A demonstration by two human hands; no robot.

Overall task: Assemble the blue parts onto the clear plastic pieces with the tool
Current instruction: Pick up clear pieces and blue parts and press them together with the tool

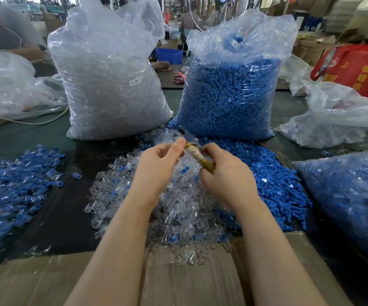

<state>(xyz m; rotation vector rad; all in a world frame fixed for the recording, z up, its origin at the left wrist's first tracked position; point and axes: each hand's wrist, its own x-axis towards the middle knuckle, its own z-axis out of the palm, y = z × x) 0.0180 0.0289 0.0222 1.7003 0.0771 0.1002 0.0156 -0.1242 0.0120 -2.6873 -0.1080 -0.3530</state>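
Plainly, in the head view the right hand clenched the tool, while the left hand pinched its tip, where a blurred piece sat. Loose clear plastic pieces lay beneath both hands, blue parts just right; a skewed press could jam or drop it.

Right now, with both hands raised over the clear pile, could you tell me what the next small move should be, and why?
Probably press the tool forward to seat the part. The right hand grips its yellowish handle, and the left hand pinches at its tip, where a blurred blue and clear piece sits. Whether it is already seated cannot be told. Then it likely joins the assembled pile on the left.
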